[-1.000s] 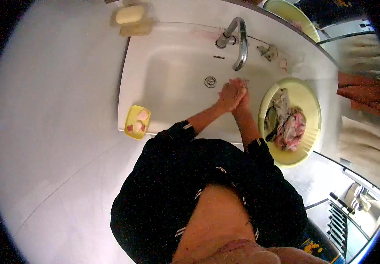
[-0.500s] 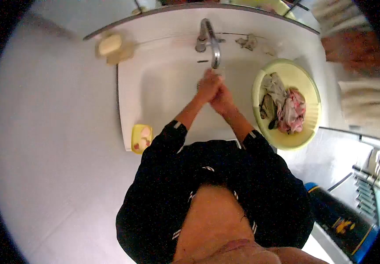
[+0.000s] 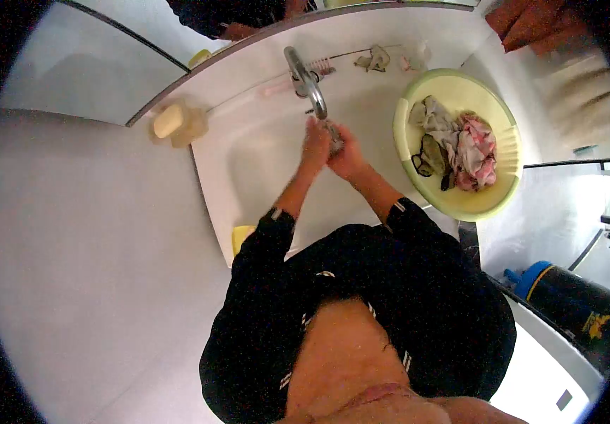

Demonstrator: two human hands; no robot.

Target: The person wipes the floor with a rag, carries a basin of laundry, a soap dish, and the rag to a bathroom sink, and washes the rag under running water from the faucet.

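Note:
Below the curved metal tap (image 3: 310,88), my left hand (image 3: 314,147) and my right hand (image 3: 348,155) are held close together over the white sink (image 3: 248,169). Their fingers point toward the spout and look stretched out, with no object visible in them. A greyish, shiny patch shows between the palms; it looks like water, but blur hides the detail.
A pale yellow basin (image 3: 404,127) with crumpled clothes (image 3: 476,152) stands at the sink's right. Soap (image 3: 168,121) sits at the back left corner, a yellow dish (image 3: 241,237) at the front left. A pink comb-like item (image 3: 322,66) lies behind the tap.
My hands were clasped together and are now slightly apart under the spout. The view has turned and shifted, so the tap appears further left and the basin higher.

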